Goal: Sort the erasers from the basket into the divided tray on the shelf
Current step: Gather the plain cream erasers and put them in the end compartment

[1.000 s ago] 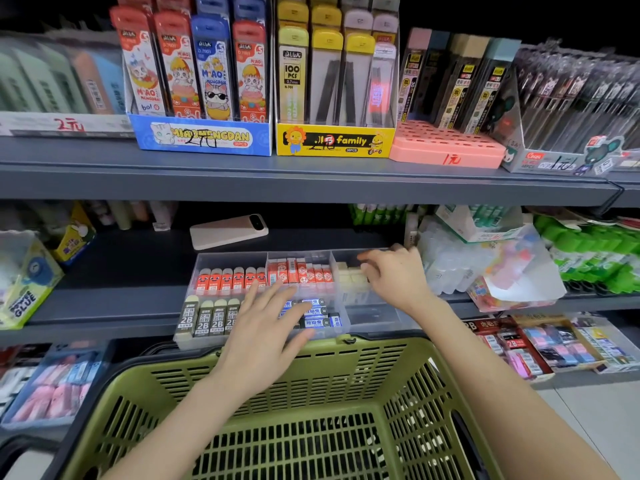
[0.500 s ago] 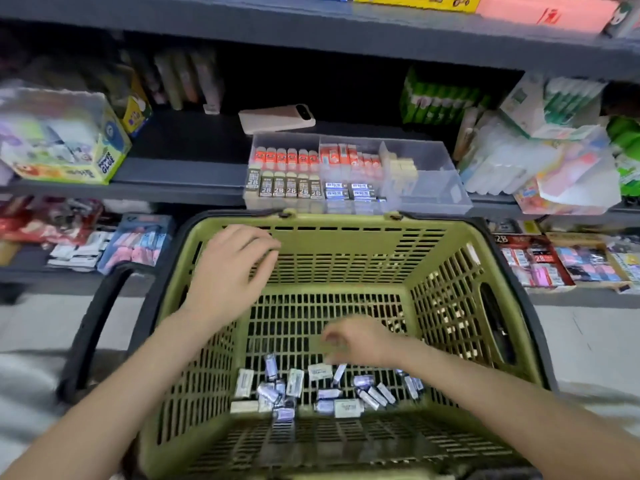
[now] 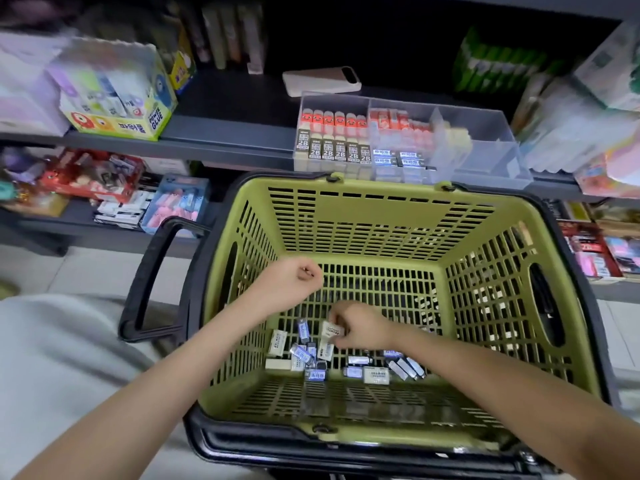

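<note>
While I stood watching by the shelves, the person's right hand (image 3: 360, 329) was down inside the green basket (image 3: 363, 220). Its grip was clamped on a white eraser (image 3: 333, 330), pinched between thumb and fingertips just above the basket floor. Beneath and around it lay the loose erasers (image 3: 355, 371), a scattered heap of white and blue-labelled ones on the slotted bottom, towards the near wall.

The left hand (image 3: 289, 277) hung over the basket's left side, well clear of the heap. Its grip was drawn together into a fist, with nothing showing in it.

Beyond the basket's far rim, on the grey shelf (image 3: 225, 129), sat the clear divided tray (image 3: 485, 133). Its left compartment held a row of red-topped erasers (image 3: 332, 121) behind a row of 2B erasers (image 3: 332, 150). The next compartment held red-and-white ones at the back and blue-labelled erasers (image 3: 398, 157) in front. A third section held pale cream erasers (image 3: 453, 136), too blurred to read.

Just behind the tray lay a flat pale phone-like device (image 3: 322, 81). Further left on the same shelf stood a box marked POWER GLUE (image 3: 117, 98). The basket's black handle (image 3: 156, 278) was folded out to its left.
</note>
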A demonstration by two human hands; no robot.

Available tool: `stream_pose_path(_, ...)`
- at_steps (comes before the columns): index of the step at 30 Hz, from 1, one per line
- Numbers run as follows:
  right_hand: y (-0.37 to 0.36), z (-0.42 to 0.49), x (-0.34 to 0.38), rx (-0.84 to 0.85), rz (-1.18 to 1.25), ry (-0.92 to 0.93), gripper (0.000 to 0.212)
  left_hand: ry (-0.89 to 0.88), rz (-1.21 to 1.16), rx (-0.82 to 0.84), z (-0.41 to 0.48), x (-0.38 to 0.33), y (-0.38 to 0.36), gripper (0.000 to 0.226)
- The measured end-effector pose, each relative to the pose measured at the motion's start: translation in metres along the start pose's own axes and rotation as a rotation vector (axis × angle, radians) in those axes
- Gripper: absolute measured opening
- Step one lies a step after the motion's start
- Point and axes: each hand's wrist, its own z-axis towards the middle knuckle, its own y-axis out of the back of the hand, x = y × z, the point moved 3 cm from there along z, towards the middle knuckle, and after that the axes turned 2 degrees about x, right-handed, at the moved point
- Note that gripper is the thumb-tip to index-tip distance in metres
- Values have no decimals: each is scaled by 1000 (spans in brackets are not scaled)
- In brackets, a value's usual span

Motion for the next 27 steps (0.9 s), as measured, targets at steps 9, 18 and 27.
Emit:
stream_pose_path(9, -20, 20, 0, 349, -85, -83, 54, 97, -294, -64, 4, 6, 16, 13)
stream_pose_path(18, 11, -13, -4, -1, 428, -272, 39, 182, -320, 38, 7, 0, 1, 19)
stream_pose_path(27, 71, -59, 35, -9, 1359, -98, 44, 320, -1110, 127, 15, -18, -54, 28)
